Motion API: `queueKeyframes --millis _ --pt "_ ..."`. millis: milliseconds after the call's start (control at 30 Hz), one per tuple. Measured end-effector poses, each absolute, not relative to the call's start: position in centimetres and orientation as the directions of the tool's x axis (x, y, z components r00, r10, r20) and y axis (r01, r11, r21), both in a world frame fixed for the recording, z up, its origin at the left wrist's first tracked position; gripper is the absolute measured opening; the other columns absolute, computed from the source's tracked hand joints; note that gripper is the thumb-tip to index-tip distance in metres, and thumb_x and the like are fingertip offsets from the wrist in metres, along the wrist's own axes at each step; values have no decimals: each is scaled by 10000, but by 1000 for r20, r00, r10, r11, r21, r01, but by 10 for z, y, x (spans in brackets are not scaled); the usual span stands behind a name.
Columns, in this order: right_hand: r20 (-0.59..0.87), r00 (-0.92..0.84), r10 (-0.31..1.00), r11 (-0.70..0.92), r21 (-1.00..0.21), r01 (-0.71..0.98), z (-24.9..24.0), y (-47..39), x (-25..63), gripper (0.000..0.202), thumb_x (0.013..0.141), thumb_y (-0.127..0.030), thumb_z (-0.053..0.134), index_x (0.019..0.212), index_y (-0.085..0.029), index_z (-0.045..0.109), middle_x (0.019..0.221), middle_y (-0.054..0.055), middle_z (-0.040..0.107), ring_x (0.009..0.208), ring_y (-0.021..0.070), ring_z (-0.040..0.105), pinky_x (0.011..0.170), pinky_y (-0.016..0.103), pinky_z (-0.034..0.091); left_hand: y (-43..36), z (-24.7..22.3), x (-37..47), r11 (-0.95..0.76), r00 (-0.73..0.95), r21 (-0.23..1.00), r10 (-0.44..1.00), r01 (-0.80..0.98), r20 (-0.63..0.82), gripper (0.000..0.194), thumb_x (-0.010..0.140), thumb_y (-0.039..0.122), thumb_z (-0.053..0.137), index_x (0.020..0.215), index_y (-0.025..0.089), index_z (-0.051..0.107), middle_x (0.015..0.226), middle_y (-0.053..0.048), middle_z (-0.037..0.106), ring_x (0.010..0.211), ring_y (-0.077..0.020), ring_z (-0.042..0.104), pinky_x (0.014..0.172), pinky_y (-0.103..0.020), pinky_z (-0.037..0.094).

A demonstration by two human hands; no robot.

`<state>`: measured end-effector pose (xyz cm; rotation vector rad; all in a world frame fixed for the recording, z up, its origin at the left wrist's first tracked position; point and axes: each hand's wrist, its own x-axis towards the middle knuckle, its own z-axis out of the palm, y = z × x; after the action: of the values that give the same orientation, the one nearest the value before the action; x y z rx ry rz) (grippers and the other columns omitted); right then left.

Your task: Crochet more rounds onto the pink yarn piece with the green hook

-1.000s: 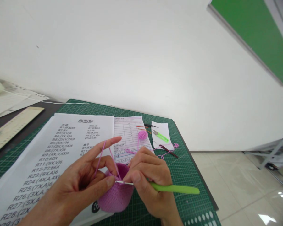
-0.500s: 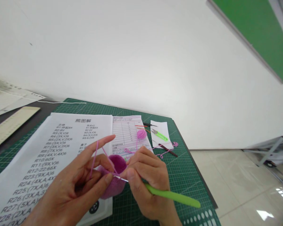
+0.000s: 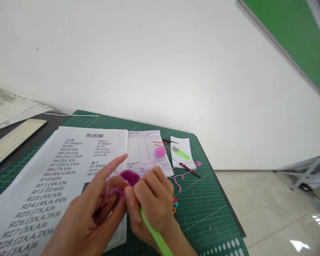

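Note:
Between my hands is a pink-purple crochet piece [image 3: 130, 176], cup-shaped, its opening facing up; most of it is hidden behind my fingers. My left hand [image 3: 96, 209] pinches its near edge, with the index finger stretched out and a strand of pink yarn [image 3: 108, 179] looped around it. Wrapped around a crochet hook [image 3: 156, 231] with a green handle, my right hand [image 3: 152, 202] presses close against the left fingertips at the edge of the piece. The hook's tip is hidden by my fingers.
A printed pattern sheet [image 3: 69, 170] lies left on the green cutting mat [image 3: 202, 199]. Behind are a table sheet [image 3: 144, 142], a pink yarn ball [image 3: 160, 152], green thread snips [image 3: 181, 153] and a dark hook [image 3: 189, 170]. Coloured stitch markers [image 3: 175, 205] sit right of my right hand. A ruler [image 3: 16, 142] lies far left.
My right hand has moved left and turned, so the hook's handle now points down toward me instead of right. The hook's metal shaft is now covered, and the stitch markers have come into view.

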<state>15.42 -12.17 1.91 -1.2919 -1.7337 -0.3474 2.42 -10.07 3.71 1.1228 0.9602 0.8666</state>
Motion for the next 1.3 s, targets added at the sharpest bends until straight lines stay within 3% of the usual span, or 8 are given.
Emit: queueKeyframes --millis 100,200,433,633,800,1067,1200,1300 --pt "895 107 434 413 -303 859 6 -116 143 281 887 -192 423 608 -193 385 571 3 397 567 133 384 507 301 290 -100 39 26 222 325 971 928 -86 -183 781 663 322 789 1309 491 384 733 98 646 528 -110 570 515 -162 465" --pt "923 161 349 446 -315 838 1 -113 136 271 927 -234 375 663 -190 418 595 8 422 564 132 417 521 294 341 -93 39 24 368 431 892 872 -264 -233 700 690 323 781 1295 430 445 671 91 649 519 -91 529 495 -131 447" --pt "917 96 387 506 -298 810 16 -122 142 267 957 -338 375 777 -184 497 615 13 502 594 136 495 534 277 429 -80 31 8 644 595 725 690 -245 -411 695 719 209 755 1329 365 460 822 30 673 759 -156 615 658 -192 537" --pt "908 -20 418 588 -254 768 23 -131 155 272 950 -344 415 869 -141 577 649 34 587 632 134 555 545 276 479 -80 34 5 594 592 773 712 -221 -378 672 750 238 724 1338 396 440 808 30 689 795 -166 603 677 -195 523" --pt "865 -81 496 599 -273 753 31 -135 163 189 907 -215 456 867 -123 616 666 37 630 622 130 555 542 283 474 -78 39 7 560 624 795 713 -234 -319 648 769 227 706 1337 393 442 746 40 662 590 -133 578 547 -202 490" --pt "835 -37 549 573 -344 743 36 -139 165 222 813 -97 487 603 -168 490 507 -16 456 505 90 354 461 269 333 -77 39 11 438 614 874 755 -208 -232 589 764 268 726 1293 366 487 696 50 622 507 -92 493 467 -178 404" --pt "798 0 603 576 -435 692 39 -140 165 287 820 -103 488 556 -176 401 503 -27 411 500 80 338 468 259 312 -74 35 11 408 604 893 766 -190 -221 575 768 270 722 1292 346 498 698 45 625 528 -97 493 472 -179 395" --pt "806 3 592 612 -451 649 38 -139 166 267 847 -130 471 583 -170 455 505 -25 433 500 80 355 475 255 319 -72 31 12 410 641 891 740 -193 -201 591 782 260 705 1315 359 471 701 48 622 517 -107 522 481 -203 414"
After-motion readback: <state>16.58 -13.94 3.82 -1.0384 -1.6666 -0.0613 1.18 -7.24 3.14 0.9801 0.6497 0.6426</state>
